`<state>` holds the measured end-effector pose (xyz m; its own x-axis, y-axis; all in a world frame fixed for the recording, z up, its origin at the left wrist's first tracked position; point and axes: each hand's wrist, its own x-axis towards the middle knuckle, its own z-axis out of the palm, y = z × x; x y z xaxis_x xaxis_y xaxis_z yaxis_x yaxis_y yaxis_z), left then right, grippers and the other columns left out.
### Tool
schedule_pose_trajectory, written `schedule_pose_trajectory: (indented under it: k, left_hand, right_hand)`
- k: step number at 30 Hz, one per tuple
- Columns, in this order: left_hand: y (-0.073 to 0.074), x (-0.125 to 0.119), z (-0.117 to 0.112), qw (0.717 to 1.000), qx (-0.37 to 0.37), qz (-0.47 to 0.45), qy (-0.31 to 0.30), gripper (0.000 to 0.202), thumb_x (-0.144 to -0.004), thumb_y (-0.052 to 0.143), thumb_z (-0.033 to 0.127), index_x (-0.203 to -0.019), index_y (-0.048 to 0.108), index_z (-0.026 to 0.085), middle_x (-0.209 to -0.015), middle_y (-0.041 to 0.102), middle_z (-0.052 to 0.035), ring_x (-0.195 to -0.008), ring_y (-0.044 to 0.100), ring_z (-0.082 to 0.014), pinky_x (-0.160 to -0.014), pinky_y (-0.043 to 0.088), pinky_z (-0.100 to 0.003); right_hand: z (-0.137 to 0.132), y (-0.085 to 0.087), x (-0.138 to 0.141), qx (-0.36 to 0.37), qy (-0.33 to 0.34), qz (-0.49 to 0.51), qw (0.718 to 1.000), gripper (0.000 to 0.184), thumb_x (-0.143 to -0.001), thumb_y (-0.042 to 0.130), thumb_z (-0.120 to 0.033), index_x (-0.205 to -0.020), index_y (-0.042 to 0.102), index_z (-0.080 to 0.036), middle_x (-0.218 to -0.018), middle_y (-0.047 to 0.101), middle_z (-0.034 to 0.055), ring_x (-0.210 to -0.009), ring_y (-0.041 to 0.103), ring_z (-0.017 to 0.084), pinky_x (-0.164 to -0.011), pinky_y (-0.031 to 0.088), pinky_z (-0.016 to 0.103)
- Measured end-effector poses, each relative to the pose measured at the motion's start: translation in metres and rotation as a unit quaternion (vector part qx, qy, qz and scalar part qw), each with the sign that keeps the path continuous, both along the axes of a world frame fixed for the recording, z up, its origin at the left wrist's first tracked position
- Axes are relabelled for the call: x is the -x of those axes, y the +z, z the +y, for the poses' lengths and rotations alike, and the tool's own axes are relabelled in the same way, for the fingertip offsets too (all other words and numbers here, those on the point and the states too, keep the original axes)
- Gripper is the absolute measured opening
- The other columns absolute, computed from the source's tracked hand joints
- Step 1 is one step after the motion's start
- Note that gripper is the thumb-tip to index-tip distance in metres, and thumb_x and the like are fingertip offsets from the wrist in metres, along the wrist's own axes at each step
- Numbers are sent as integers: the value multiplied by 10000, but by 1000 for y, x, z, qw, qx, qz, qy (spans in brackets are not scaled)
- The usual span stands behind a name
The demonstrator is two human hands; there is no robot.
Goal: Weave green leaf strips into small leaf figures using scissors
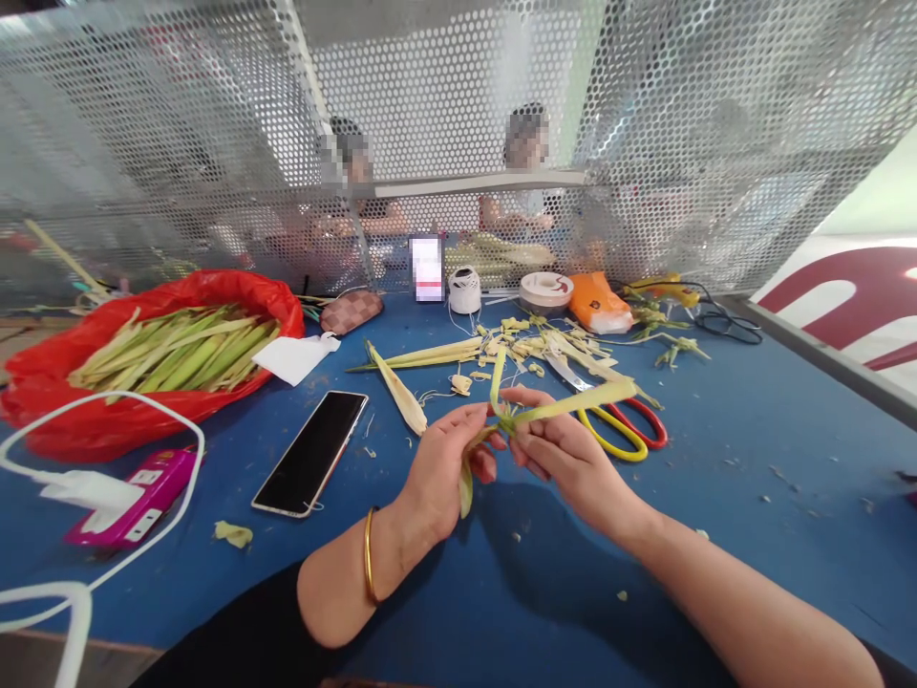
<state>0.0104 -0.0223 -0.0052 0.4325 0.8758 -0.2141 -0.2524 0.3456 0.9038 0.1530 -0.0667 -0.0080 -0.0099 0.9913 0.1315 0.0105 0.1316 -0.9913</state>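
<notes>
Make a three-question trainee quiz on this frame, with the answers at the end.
1. Is the gold bangle worn on the left or right wrist?
2. True or false: the left hand and right hand are both holding leaf strips.
3. What mostly fills the red bag?
A) scissors
B) long leaves
C) thread

Key:
1. Left
2. True
3. B

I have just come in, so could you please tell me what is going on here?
A person's left grip and right grip hold long, pale-green, husk-like strips where they meet, above a blue tabletop. Red- and yellow-handled metal scissors lie unheld beyond the right grip. Similar strips fill an open red plastic bag at left.
</notes>
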Motion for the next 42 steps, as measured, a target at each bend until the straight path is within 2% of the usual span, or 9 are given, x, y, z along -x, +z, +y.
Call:
schedule_pose_trajectory:
  k: [8,15,23,27,30,32,34,39,42]
  left_hand:
    - [-2,-1,-3,997,-4,43,-56,207,-739,711,324,-798,606,156,-573,614,7,-466,487,-64,-469,376,-173]
    - [-4,-8,-6,983,-111,136,42,137,-750,658,279,-775,632,147,-564,573,27,-453,503,-78,-415,326,-187]
    - [0,2,6,993,-52,104,-15,273,-765,666,412,-782,610,146,-645,618,6,-474,543,-79,-422,361,-180]
    - [5,5,9,992,-53,113,30,262,-750,677,396,-763,627,139,-637,628,-6,-441,529,-70,-414,359,-179]
    - [6,4,2,986,-94,136,12,213,-758,653,344,-845,672,150,-586,618,8,-384,494,-65,-405,348,-183]
    - [5,1,-6,981,-114,151,-50,191,-761,639,336,-820,680,160,-564,614,12,-367,481,-70,-406,363,-196]
    - [4,-1,-16,971,-124,169,-117,185,-757,629,338,-703,658,164,-558,612,7,-369,479,-79,-411,377,-210]
    - [4,-4,-27,961,-95,170,-196,219,-756,635,373,-697,644,163,-584,625,4,-392,495,-81,-423,359,-210]
    - [5,-3,-23,960,-73,143,-231,249,-787,608,410,-769,630,163,-662,667,-17,-417,523,-77,-422,335,-199]
  right_hand:
    - [1,2,-1,87,37,58,994,502,-811,558,-318,-1258,399,-154,-600,527,-52,-501,406,103,-440,254,232]
    - [-2,-1,5,45,-12,3,999,438,-836,541,-309,-1224,436,-135,-541,455,-90,-511,421,106,-481,300,239]
    - [1,1,-8,102,35,-140,984,272,-888,512,-403,-1006,569,-165,-572,558,-44,-426,456,99,-421,344,225]
    - [-3,10,-20,-34,-58,-296,953,311,-911,501,-417,-746,646,-196,-665,619,18,-597,576,164,-550,420,278]
    - [-9,18,-24,-239,-231,-378,864,189,-876,582,-358,-920,704,-221,-841,650,76,-796,592,230,-703,419,348]
    - [-11,22,-23,-298,-247,-416,823,169,-853,618,-329,-953,710,-229,-820,641,72,-780,575,231,-728,388,370]
    - [-12,22,-19,-269,-186,-436,838,120,-830,638,-320,-853,713,-229,-730,620,41,-703,553,204,-696,373,355]
    - [-10,20,-11,-22,-41,-242,969,299,-818,602,-328,-564,516,-195,-575,530,-23,-534,480,127,-508,370,260]
    - [-10,21,-12,-7,-28,-158,987,259,-853,548,-348,-652,568,-187,-606,538,-19,-559,481,128,-510,388,252]
